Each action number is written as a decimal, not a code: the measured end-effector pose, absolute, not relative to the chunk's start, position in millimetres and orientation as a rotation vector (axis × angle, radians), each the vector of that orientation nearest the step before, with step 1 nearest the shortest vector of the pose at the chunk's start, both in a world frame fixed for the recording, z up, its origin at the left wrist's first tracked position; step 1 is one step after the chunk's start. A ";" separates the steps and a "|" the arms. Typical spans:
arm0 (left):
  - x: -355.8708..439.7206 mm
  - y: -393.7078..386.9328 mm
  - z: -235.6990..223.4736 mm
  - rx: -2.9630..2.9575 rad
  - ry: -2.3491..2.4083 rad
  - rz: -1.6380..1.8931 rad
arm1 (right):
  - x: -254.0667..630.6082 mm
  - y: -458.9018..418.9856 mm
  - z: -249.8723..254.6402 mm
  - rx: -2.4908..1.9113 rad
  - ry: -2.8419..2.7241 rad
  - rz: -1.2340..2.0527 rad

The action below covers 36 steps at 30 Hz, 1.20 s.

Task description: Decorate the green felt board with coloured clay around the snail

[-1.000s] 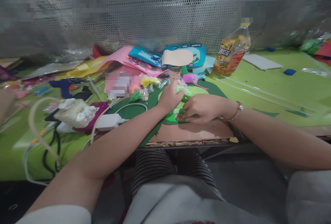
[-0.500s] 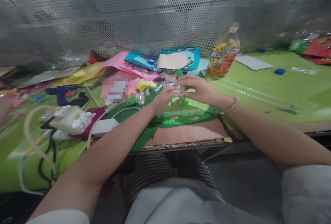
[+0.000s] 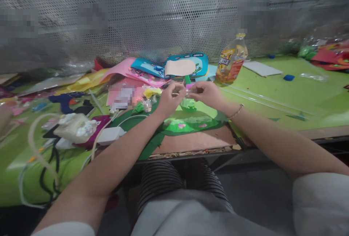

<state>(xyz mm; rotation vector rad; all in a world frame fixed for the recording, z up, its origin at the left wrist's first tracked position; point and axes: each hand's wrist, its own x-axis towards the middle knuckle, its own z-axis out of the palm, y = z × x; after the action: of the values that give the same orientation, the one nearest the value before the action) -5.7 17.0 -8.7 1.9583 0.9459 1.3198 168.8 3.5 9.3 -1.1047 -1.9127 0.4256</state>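
A small clear plastic packet [image 3: 188, 92] sits pinched between both hands, raised just above the green felt piece [image 3: 191, 122], probably so the fingers can work at its edge with nothing beneath to snag it. The left hand [image 3: 169, 99] has its grip pressed together on the packet's left end, thumb against forefinger; the right hand [image 3: 208, 93] pinches the other end in the same way, a thin bracelet [image 3: 236, 112] at that wrist. Below them the felt piece lies flat near the front edge of the worktop [image 3: 300, 98], over a darker green sheet and a brown board, close enough for both forearms to reach it with ease. Behind the hands are a stack of pink and blue foam sheets [image 3: 152, 69] and a tilted juice bottle [image 3: 231, 61]; to the left lie a blue glue gun [image 3: 65, 100], a white charger [image 3: 110, 135] and loose cables. What the packet contains is too small and blurred to tell, and the fingertips hide most of it. Several patches are pixelated, and the perforated metal screen [image 3: 163, 14] blocks whatever lies beyond
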 end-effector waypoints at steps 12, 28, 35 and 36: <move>-6.6 23.2 -13.7 1.898 0.971 1.359 | 171.0 8.9 4.5 -1.019 -1.816 0.773; -6.2 15.1 -10.7 1.886 1.037 1.378 | 171.1 5.5 4.9 -0.991 -1.872 0.728; -4.6 8.4 -7.8 1.924 1.093 1.387 | 169.7 -0.6 5.2 -1.002 -1.869 0.653; -4.5 7.3 -7.3 1.934 1.094 1.390 | 169.4 -1.4 5.1 -1.002 -1.871 0.639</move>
<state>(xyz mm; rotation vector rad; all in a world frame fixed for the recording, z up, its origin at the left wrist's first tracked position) -4.5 7.3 -7.3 1.9338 1.0940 1.3896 169.4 -1.4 5.1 -1.0019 -1.8710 0.6391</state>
